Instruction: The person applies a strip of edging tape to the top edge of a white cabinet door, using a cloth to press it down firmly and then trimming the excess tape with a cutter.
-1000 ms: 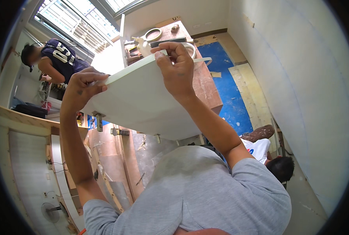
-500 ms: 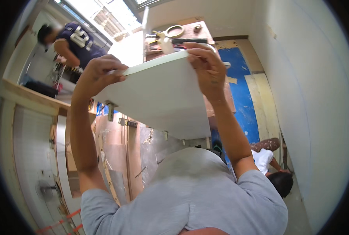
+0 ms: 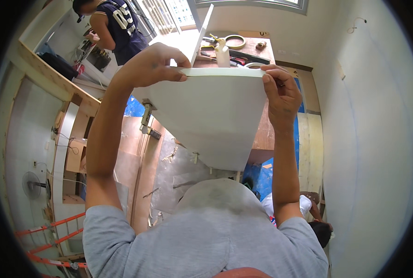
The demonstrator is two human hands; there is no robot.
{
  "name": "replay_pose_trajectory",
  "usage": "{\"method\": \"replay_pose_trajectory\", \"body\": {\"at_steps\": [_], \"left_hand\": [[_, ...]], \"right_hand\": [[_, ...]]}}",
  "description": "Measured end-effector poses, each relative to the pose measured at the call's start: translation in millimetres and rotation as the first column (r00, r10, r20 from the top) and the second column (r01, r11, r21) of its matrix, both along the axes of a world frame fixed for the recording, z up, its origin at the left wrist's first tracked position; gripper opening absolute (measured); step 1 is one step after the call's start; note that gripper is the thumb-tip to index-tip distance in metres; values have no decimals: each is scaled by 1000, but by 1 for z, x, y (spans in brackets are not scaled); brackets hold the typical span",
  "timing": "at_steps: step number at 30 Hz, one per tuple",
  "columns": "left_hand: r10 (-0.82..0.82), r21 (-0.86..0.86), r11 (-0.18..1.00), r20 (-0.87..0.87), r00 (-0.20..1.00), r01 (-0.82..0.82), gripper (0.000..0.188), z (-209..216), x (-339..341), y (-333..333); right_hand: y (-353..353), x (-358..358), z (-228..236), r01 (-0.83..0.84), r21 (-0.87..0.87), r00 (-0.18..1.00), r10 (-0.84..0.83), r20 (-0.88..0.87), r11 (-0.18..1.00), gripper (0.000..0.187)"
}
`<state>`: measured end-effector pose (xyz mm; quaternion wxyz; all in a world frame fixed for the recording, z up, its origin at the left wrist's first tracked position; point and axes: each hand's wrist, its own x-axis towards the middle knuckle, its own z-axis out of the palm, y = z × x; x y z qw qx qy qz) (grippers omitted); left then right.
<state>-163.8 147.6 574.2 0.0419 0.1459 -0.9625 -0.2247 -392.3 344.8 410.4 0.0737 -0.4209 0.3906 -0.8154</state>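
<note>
In front of me a white cabinet door panel (image 3: pixel 201 116) stands on edge, its pale top edge running between my hands. My left hand (image 3: pixel 153 68) pinches that edge near its left end, thumb on the near side. At the right corner, my right hand (image 3: pixel 283 95) has thumb and fingers closed on the panel. Metal hinges show along the panel's left side, the largest a hinge (image 3: pixel 146 113) below my left wrist. Just beyond the edge is a whitish bottle (image 3: pixel 222 54) on the workbench (image 3: pixel 264 127).
A tape roll (image 3: pixel 235 41) and several hand tools lie on the bench. A person in a dark jersey (image 3: pixel 118 28) stands at far left; another person (image 3: pixel 306 204) is low at right. An orange ladder (image 3: pixel 53 225) is at lower left, and a wall (image 3: pixel 364 139) bounds the right.
The panel's top edge now lies nearly level rather than tilted. My view has shifted, and both hands appear farther right, still on the edge.
</note>
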Motion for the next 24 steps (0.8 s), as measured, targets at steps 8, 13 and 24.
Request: {"method": "replay_pose_trajectory", "body": {"at_steps": [8,13,24], "left_hand": [[15,27,1000,17,1000,-15,34,1,-3,-7],[41,91,995,56,998,-46,34,3,-5,-6],[-31,-106,994,7,999,32,31,-4,-2,-8]], "right_hand": [[1,-9,15,-19,81,990,30,-139,997,20],[0,-3,17,14,138,991,4,-132,990,23],[0,-7,20,57,189,978,-16,-210,980,22]]}}
